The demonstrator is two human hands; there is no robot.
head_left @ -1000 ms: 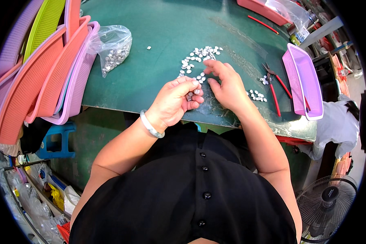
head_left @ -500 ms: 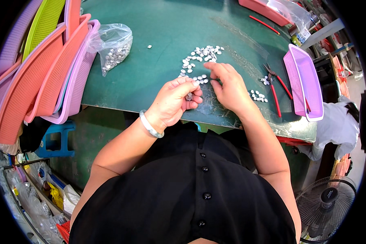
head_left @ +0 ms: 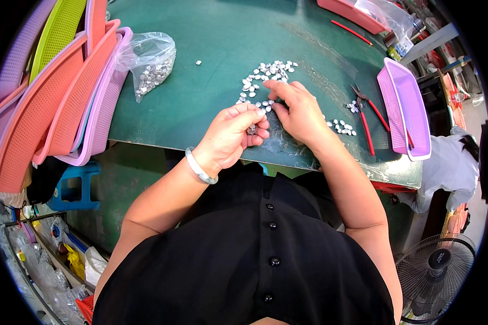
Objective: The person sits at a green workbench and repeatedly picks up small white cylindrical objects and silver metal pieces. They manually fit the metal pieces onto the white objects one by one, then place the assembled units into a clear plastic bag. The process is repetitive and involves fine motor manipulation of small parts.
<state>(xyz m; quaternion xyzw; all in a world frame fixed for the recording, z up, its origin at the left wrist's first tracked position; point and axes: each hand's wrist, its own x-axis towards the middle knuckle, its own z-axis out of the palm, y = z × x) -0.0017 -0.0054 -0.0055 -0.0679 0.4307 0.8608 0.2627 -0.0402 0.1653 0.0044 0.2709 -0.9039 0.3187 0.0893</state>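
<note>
At table [head_left: 211, 92] | left hand [head_left: 230, 130] curled round silvery pieces [head_left: 251, 129], long axis unclear | right hand [head_left: 301, 112] loosely spread

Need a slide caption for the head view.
Left hand curled around small pieces, right hand near loose white pieces on a green table.

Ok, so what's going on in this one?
A person at a green table has the left hand curled around at least one small shiny piece. The right hand is beside the scattered pale pieces; whether it grips one is unclear. A clear bag of similar pieces and red-handled pliers lie nearby.
</note>
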